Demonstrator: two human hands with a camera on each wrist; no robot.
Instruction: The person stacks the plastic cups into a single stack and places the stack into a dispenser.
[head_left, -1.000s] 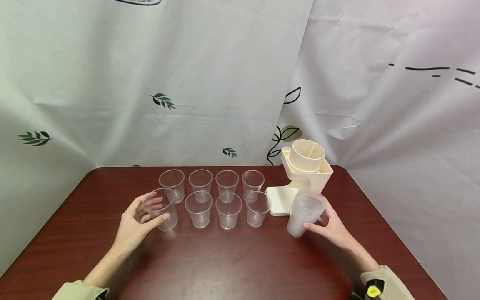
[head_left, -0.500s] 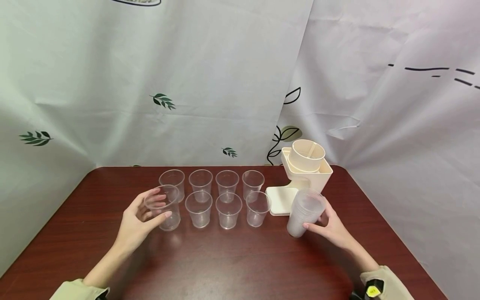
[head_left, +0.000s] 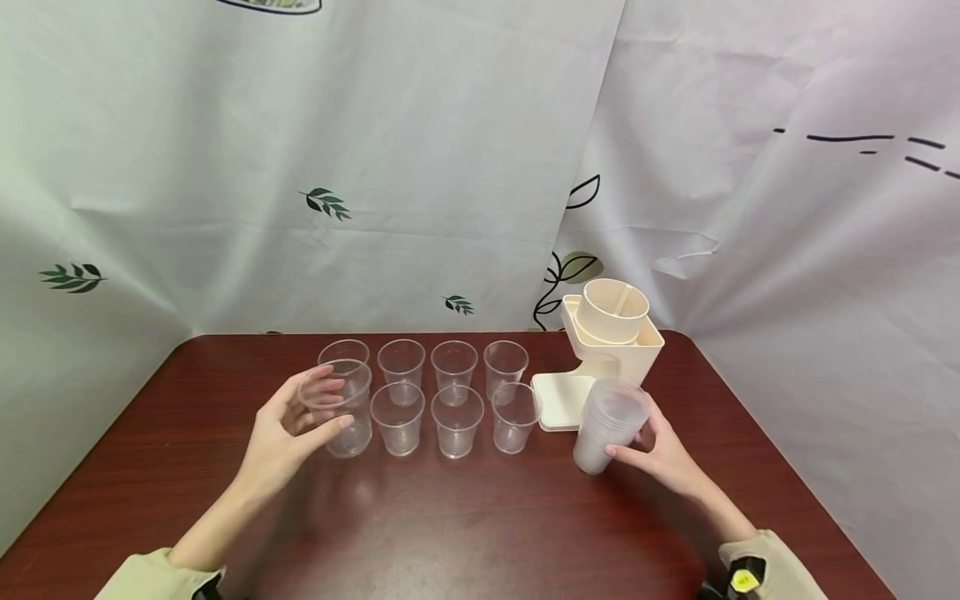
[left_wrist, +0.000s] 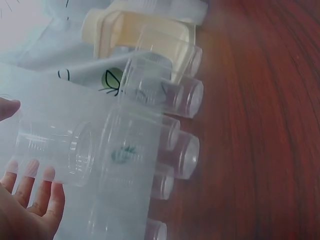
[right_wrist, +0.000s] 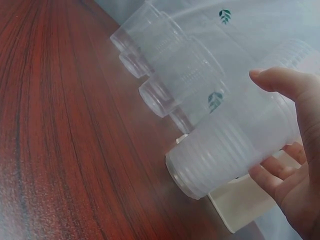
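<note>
My left hand (head_left: 281, 429) holds a clear plastic cup (head_left: 351, 429) between the thumb and fingers at the left end of the front row. The cup is upright, and its rim overlaps the cup behind it in the head view. The left wrist view shows the same cup (left_wrist: 55, 147) with fingertips along its side. On the right, my right hand (head_left: 663, 454) grips a stack of nested clear plastic cups (head_left: 609, 429), which leans slightly. In the right wrist view the thumb lies across the near side of the stack (right_wrist: 220, 145), and fingers curl round below.
Several clear cups stand upright in two rows, such as a back cup (head_left: 402, 367) and a front cup (head_left: 457, 425). A cream dispenser-like appliance (head_left: 618, 333) with a round top stands behind the stack. The dark red wooden table (head_left: 450, 533) meets a white curtain.
My left hand has moved right and slightly away from me with its cup, closer to the front row. The right hand and the stack have stayed in place.
</note>
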